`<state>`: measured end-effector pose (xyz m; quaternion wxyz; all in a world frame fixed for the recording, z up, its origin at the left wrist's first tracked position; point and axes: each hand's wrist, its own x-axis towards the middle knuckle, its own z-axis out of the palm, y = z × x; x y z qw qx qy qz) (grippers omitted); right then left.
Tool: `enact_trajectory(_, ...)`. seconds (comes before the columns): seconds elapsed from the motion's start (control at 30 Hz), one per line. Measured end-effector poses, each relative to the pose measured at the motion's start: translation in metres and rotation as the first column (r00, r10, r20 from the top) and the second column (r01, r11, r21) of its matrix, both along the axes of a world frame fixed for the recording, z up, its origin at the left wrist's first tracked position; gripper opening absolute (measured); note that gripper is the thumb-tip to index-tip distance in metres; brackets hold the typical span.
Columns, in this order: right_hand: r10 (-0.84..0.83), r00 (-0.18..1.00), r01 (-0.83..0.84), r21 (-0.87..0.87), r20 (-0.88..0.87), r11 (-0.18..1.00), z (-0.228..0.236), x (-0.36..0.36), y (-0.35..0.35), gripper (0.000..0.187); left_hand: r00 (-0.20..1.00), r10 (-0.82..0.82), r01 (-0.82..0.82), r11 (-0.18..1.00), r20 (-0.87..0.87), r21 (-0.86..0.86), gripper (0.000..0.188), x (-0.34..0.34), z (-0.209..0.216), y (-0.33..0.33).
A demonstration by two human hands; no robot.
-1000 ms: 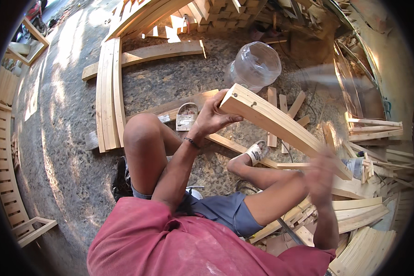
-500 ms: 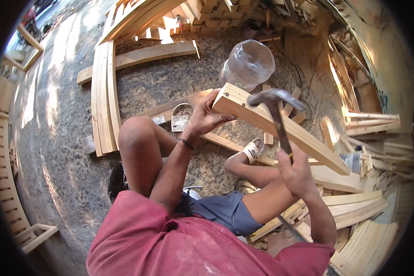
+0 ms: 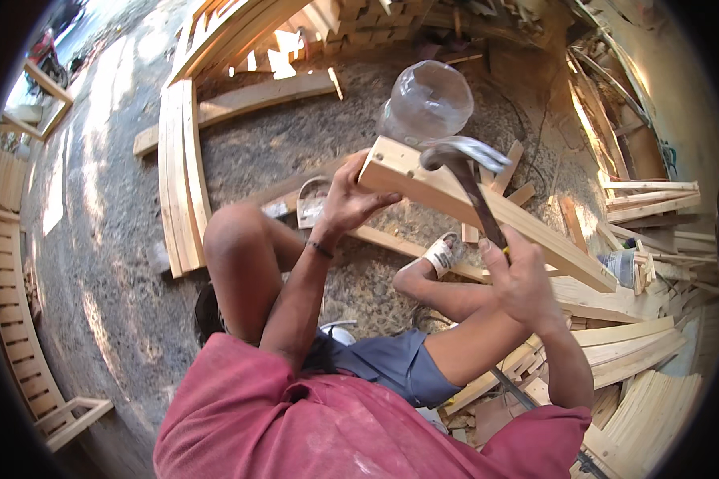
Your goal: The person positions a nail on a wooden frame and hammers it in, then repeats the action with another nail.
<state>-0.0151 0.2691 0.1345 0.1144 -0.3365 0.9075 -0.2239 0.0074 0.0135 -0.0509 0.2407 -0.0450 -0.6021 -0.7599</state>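
Wooden beam gripped by one end, hammer over its face

A thick, straight beam (image 3: 454,198) of pale wood slants above the ground (image 3: 112,271), one squared end at the left hand, the other reaching toward the timber heaped at the ground's right edge. Its faces look planed and smooth, with faint grain and crisp corners; small dark spots mark the face near the held end, too small to tell as nails or holes.

The left hand (image 3: 350,199) pinches that end, thumb along the lower side and fingers around the back. The right hand (image 3: 521,275) is wrapped around the handle of a claw hammer (image 3: 462,172), whose dark shaft crosses the beam; its worn metal head, shiny toward one tip, is over the beam near the held end, and whether it touches cannot be told.

Just beyond the beam stands a rounded, clear plastic container (image 3: 430,100). Curved planks (image 3: 180,180) lie side by side toward the ground's left edge, and a slatted wooden frame (image 3: 12,311) lies along that edge. The ground is grey, rough and mottled, streaked with sunlight. Thin strips (image 3: 651,423) are stacked at its near right corner.
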Motion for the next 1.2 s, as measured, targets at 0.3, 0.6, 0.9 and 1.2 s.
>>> enact_trajectory(0.3,0.165,0.985,-0.147,-0.787,-0.059,0.599,0.045,0.011,0.002,0.035,1.0,0.015,-0.015,1.0,0.014,0.022,0.073,0.005,-0.003,-0.005)
enact_trajectory(0.6,0.066,0.99,0.019,-0.592,0.122,0.806,0.056,0.011,-0.013,0.035,1.0,0.021,-0.022,0.999,0.014,0.03,0.068,0.01,0.002,-0.006)
enact_trajectory(0.9,-0.043,0.982,0.068,-0.131,0.184,0.989,0.017,0.001,-0.013,0.028,0.999,0.036,-0.036,0.999,-0.002,-0.026,0.071,0.007,0.001,-0.001)
enact_trajectory(1.2,0.071,0.997,-0.044,-0.686,0.011,0.726,0.004,0.004,0.008,0.033,0.998,0.062,-0.061,0.997,0.011,-0.037,0.073,0.003,0.001,-0.002)
